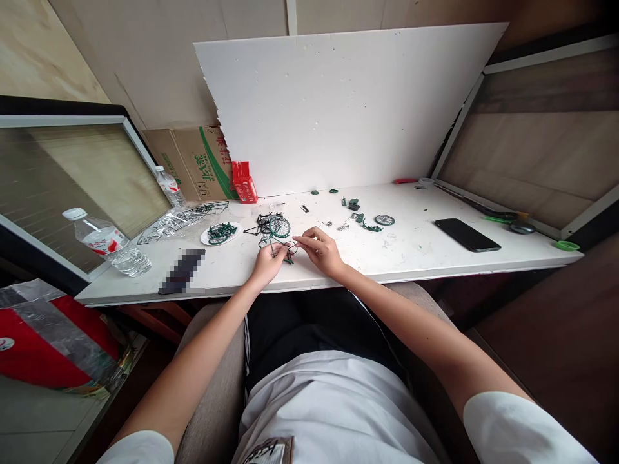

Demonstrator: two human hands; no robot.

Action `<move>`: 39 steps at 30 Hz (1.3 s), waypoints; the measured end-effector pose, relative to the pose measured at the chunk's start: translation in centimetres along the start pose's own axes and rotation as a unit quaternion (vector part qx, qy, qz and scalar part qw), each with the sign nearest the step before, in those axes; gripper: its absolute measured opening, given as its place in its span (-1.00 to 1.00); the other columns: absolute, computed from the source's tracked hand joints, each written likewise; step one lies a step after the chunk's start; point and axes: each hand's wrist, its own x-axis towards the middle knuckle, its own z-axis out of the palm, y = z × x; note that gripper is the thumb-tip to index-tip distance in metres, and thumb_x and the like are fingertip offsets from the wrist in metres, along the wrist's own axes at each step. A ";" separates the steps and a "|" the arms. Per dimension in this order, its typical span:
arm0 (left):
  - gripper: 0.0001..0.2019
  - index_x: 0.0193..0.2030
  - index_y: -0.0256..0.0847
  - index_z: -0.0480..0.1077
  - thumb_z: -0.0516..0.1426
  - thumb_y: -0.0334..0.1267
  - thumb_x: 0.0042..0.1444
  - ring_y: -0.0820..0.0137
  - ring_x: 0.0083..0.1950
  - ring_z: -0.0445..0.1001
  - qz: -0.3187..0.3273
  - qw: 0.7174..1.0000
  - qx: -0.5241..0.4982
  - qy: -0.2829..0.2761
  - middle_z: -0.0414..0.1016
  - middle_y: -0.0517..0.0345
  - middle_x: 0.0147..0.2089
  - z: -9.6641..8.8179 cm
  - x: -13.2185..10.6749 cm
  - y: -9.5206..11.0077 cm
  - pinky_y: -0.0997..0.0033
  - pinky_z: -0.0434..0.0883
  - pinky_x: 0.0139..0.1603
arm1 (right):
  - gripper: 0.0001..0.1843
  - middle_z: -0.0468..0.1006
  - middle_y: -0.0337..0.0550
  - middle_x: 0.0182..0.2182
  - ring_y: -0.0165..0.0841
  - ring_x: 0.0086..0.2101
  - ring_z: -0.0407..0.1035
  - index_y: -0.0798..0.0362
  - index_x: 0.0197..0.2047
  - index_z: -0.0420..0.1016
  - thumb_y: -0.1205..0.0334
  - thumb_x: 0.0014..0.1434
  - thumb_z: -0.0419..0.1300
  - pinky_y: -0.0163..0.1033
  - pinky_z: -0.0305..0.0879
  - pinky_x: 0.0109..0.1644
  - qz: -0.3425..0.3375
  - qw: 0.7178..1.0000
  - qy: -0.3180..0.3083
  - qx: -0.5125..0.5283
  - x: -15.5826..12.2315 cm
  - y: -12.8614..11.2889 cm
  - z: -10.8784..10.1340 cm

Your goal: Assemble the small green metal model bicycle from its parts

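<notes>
My left hand (269, 264) is closed on a small green model bicycle frame (289, 260) just above the table's front part. Opposite it, my right hand (323, 252) is closed, thumb and index finger pinched together at the frame's thin dark parts. What exactly sits between those right fingertips is too small to make out. Just behind the hands lie a spoked green wheel (279, 226) and a tangle of black parts (262, 223). A white dish (236, 237) of green parts stands to the left.
Loose green pieces (371, 227) and another wheel (384, 220) lie right of my hands. Farther right is a black phone (467, 234). Water bottles (109, 245), a parts sprue (184, 218), and a red box (244, 187) are at left. A white board (348, 109) stands behind.
</notes>
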 end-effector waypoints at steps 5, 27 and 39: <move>-0.59 -0.17 -0.27 0.54 0.31 0.10 0.20 0.23 -0.28 0.66 -0.011 1.000 -0.010 0.005 0.68 -0.07 -0.25 -0.1 0.1 -0.3 0.19 0.58 -0.12 | -0.69 0.60 -0.04 -0.16 -0.32 -0.19 0.57 -0.09 0.16 0.61 0.27 0.51 0.10 -0.24 0.53 -0.17 -0.012 1.000 -0.004 0.026 0.0 -0.2 0.0; -0.60 -0.22 -0.27 0.54 0.31 0.11 0.19 0.25 -0.29 0.65 -0.017 1.000 0.004 0.005 0.69 -0.08 -0.21 -0.1 0.0 0.3 0.22 0.55 -0.12 | -0.70 0.77 -0.11 -0.15 -0.26 -0.14 0.68 -0.06 0.11 0.70 0.32 0.43 0.20 -0.13 0.63 -0.02 0.014 0.996 0.017 0.082 0.2 -0.2 -0.3; -0.62 -0.17 -0.27 0.53 0.30 0.07 0.21 0.22 -0.27 0.66 -0.011 1.000 0.001 0.007 0.68 -0.05 -0.24 -0.1 0.0 0.0 0.20 0.57 -0.11 | -0.59 0.77 -0.15 -0.11 -0.33 -0.15 0.69 -0.02 0.16 0.62 0.48 0.39 0.10 -0.23 0.62 -0.01 -0.002 0.999 -0.019 0.046 -0.2 -0.5 -0.3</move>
